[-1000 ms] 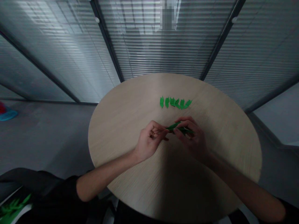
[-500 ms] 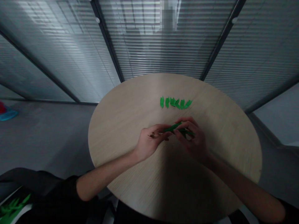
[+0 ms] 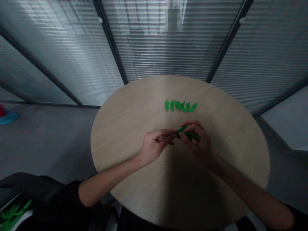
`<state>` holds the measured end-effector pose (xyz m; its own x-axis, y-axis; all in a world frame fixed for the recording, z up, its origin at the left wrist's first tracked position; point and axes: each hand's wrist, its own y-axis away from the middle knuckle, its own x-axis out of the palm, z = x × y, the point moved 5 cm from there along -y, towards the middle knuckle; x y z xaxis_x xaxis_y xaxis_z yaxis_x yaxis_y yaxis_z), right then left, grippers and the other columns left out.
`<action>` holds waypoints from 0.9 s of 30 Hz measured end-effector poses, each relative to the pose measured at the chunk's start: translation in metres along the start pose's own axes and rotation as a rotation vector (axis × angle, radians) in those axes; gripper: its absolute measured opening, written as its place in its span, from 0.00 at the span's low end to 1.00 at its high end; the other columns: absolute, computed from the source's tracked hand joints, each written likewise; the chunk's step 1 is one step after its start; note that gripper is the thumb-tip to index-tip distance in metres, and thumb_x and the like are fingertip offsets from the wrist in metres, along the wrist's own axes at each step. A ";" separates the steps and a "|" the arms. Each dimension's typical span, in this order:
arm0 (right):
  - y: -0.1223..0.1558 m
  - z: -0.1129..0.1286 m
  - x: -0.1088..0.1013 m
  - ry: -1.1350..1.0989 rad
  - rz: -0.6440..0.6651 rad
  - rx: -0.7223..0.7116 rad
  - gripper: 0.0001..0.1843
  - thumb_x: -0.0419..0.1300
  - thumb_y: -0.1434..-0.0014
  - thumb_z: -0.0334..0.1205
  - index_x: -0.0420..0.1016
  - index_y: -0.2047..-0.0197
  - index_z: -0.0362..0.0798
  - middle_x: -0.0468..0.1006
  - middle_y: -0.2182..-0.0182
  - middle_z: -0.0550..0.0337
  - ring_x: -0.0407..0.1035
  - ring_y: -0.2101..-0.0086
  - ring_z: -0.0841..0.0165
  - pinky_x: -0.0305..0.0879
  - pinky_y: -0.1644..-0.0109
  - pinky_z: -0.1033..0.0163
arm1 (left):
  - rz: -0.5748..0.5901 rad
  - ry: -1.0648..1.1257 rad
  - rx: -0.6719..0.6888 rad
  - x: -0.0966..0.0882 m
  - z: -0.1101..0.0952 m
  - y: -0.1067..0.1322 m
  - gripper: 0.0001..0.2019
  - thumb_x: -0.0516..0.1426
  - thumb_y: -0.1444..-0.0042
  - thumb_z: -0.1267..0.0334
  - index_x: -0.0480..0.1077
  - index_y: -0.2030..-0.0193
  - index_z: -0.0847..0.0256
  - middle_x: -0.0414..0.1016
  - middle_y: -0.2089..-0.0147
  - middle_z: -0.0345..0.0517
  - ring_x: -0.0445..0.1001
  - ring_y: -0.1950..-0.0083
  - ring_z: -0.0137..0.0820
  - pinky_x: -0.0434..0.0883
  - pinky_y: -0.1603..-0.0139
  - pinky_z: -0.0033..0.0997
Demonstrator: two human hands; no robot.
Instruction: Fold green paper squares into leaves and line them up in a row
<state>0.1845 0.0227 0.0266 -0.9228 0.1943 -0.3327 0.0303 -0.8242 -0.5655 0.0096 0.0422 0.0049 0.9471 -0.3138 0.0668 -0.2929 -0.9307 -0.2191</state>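
Slatted blinds [image 3: 168, 48] behind glass panels with dark frames close off the room beyond a round, pale wooden table [image 3: 125, 128]. One narrow green strip [image 3: 185, 132] is held just above the table's middle, between the person's two hands, and lies slanted with its right end partly hidden among the fingers. What it is made of cannot be told in the dim light. The left hand [image 3: 154, 146] reaches in from the near left edge, its fingers drawn together and its thumb and fingertips pinching the strip's left end. The right hand [image 3: 199, 144] comes from the near right edge, curled over the strip, with thumb and forefinger nipping it close beside the left hand's fingertips. The two hands almost touch. Beyond them, toward the table's far edge and well apart from the hands, six small bright green leaf shapes [image 3: 180, 106] lie in one row, close together. The rightmost ones lean to the right and the two on the left stand straighter. Both forearms are bare over the table's near half, and a dark sleeve [image 3: 48, 199] covers the left upper arm off the near left edge. On the grey floor beyond the table's left side lies one blue object [image 3: 8, 118], cut off by the picture's border. One sheet with green shapes [image 3: 12, 218] shows below the sleeve.
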 end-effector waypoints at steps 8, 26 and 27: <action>-0.001 0.000 -0.001 0.005 -0.015 0.002 0.06 0.66 0.36 0.37 0.73 0.65 0.51 0.76 0.56 0.56 0.74 0.62 0.67 0.74 0.62 0.62 | 0.020 0.032 -0.029 0.002 0.003 0.000 0.15 0.69 0.42 0.56 0.83 0.52 0.64 0.87 0.60 0.50 0.85 0.67 0.32 0.86 0.63 0.30; 0.000 -0.001 -0.001 0.000 -0.009 -0.008 0.06 0.66 0.36 0.37 0.73 0.65 0.50 0.76 0.56 0.56 0.74 0.61 0.67 0.74 0.61 0.62 | 0.041 -0.041 0.028 0.002 -0.005 0.000 0.15 0.64 0.36 0.54 0.83 0.52 0.65 0.87 0.59 0.52 0.85 0.67 0.32 0.86 0.64 0.30; -0.001 0.000 -0.001 0.001 -0.015 -0.014 0.06 0.66 0.36 0.37 0.73 0.65 0.50 0.76 0.56 0.56 0.74 0.61 0.67 0.74 0.61 0.62 | 0.040 -0.039 0.032 0.002 -0.005 0.000 0.16 0.64 0.35 0.54 0.83 0.52 0.65 0.87 0.59 0.52 0.85 0.67 0.32 0.86 0.64 0.30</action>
<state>0.1857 0.0230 0.0275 -0.9227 0.2070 -0.3252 0.0223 -0.8136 -0.5810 0.0110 0.0409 0.0101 0.9393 -0.3427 0.0193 -0.3271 -0.9108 -0.2518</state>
